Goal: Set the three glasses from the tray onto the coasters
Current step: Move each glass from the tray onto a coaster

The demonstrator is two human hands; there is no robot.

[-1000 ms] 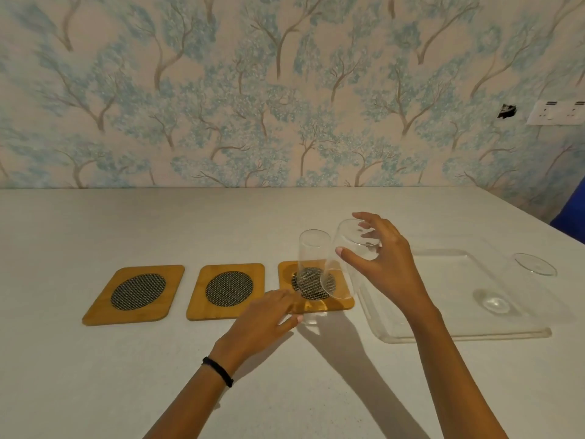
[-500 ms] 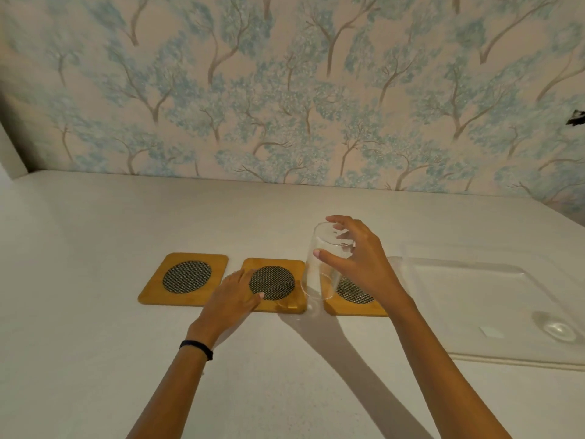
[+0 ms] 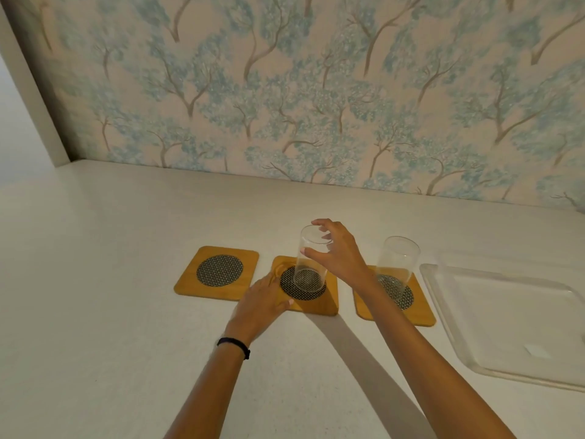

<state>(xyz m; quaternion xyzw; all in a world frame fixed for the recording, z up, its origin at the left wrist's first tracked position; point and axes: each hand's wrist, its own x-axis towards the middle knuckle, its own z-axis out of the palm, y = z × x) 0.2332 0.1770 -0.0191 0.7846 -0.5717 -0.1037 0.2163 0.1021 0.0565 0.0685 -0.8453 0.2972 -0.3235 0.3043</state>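
Observation:
Three wooden coasters with dark mesh centres lie in a row on the white table. My right hand (image 3: 337,253) grips a clear glass (image 3: 309,263) by its upper part, and the glass stands on or just above the middle coaster (image 3: 329,304). A second clear glass (image 3: 397,264) stands upright on the right coaster (image 3: 421,315). Nothing rests on the left coaster (image 3: 190,282). My left hand (image 3: 264,304) lies flat on the middle coaster's front left corner, fingers apart. The clear tray (image 3: 493,315) is at the right; the third glass is out of view.
A wall with blue tree wallpaper runs along the table's back edge. A white wall meets the table at the far left. The clear tray is cut off by the right frame edge.
My right hand carried the glass left from the right coaster's area to the middle coaster. My left hand slid left to the middle coaster. The view panned left, so the tray's right part left the frame.

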